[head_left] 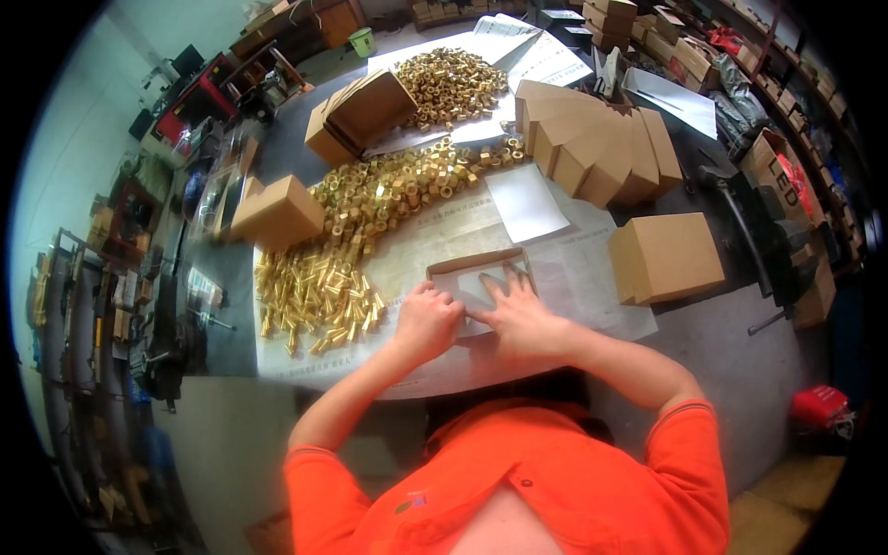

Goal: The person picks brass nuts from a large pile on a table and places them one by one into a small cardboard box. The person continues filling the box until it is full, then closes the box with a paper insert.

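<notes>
Near the table's front edge lies an open, shallow cardboard box (474,260) with a white sheet (470,283) in its bottom. My left hand (429,322) is closed, its fingers curled at the box's left near side; what lies under the fingertips is hidden. My right hand (520,316) reaches over the near right side, fingers spread and pressed flat on the white sheet. To the left of the box is a pile of brass cone-ended fittings (319,301). Beyond it spreads a long heap of brass nuts (398,190).
A second heap of brass nuts (453,85) lies farther back beside a tipped open box (370,102). Closed cartons stand at left (282,213) and right (668,257), with a fanned row of cartons (597,143) behind. A white sheet (525,203) lies mid-table.
</notes>
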Tool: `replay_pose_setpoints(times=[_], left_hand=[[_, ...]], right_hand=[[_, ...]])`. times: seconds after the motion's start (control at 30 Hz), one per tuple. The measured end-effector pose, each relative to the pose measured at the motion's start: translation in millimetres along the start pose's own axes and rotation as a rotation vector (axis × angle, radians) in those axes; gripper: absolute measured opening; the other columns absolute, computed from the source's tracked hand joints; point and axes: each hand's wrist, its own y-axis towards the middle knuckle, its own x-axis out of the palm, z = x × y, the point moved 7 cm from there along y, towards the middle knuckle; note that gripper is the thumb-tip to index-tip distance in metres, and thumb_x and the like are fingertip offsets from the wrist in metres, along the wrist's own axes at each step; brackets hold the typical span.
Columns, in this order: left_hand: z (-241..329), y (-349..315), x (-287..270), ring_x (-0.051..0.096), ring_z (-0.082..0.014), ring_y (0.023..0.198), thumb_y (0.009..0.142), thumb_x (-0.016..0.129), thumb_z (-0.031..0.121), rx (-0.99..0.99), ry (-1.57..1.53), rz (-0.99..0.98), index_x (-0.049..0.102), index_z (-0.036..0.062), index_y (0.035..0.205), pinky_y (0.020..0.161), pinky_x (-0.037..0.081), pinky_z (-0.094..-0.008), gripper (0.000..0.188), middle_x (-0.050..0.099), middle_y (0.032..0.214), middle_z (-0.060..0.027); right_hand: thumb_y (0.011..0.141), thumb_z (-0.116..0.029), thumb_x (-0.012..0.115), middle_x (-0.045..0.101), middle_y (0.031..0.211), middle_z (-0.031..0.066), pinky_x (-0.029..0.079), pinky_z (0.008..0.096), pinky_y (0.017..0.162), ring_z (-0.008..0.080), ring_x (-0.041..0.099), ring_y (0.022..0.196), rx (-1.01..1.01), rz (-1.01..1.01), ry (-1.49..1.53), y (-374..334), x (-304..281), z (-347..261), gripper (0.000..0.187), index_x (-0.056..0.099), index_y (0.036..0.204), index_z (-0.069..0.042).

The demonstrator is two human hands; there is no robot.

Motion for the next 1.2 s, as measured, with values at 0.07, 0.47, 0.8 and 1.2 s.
replay_pose_setpoints(times=[0.07, 0.47, 0.8, 1.2], left_hand=[[-1, 0, 0, 0.063, -0.026, 0.071, 0.075, 0.062, 0.015, 0.005, -0.023, 0.015, 0.065, 0.0084, 0.075, 0.086, 0.047, -0.0414, 0.007, 0.061, 0.067, -0.0073], [-8, -11, -3, 0.065, -0.0244, 0.079, 0.081, 0.062, 0.023, -0.084, -0.073, -0.159, 0.066, 0.0105, 0.084, 0.104, 0.032, -0.057, 0.014, 0.064, 0.071, -0.0073], [-7, -18, 11, 0.064, -0.0273, 0.077, 0.082, 0.062, 0.027, -0.017, -0.171, -0.193, 0.066, 0.0099, 0.078, 0.098, 0.039, -0.0535, 0.018, 0.063, 0.068, -0.0097], [-135, 7, -46, 0.067, -0.0259, 0.07, 0.079, 0.068, 0.015, -0.392, -0.412, 0.325, 0.07, 0.0074, 0.096, 0.062, 0.053, -0.0345, 0.018, 0.069, 0.084, -0.0133]], right_hand=[[0.069, -0.03, 0.065, 0.028, 0.142, 0.0312, 0.02, 0.0657, 0.105, 0.0597, 0.021, 0.129, 0.017, -0.054, 0.016, 1, -2, 1, 0.07, 0.049, 0.136, -0.019], [0.062, -0.026, 0.062, 0.03, 0.145, 0.025, 0.024, 0.0631, 0.104, 0.0547, 0.022, 0.131, -0.065, -0.043, -0.088, -8, 2, -5, 0.073, 0.051, 0.134, -0.025], [0.06, -0.023, 0.061, 0.031, 0.142, 0.0244, 0.025, 0.0627, 0.103, 0.0544, 0.024, 0.13, -0.047, -0.065, -0.036, -2, -1, -7, 0.069, 0.056, 0.129, -0.032], [0.058, -0.009, 0.062, 0.051, 0.129, 0.0214, 0.043, 0.0423, 0.098, 0.0375, 0.05, 0.117, -0.15, 0.461, 0.488, -23, -62, 5, 0.055, 0.065, 0.113, -0.008]])
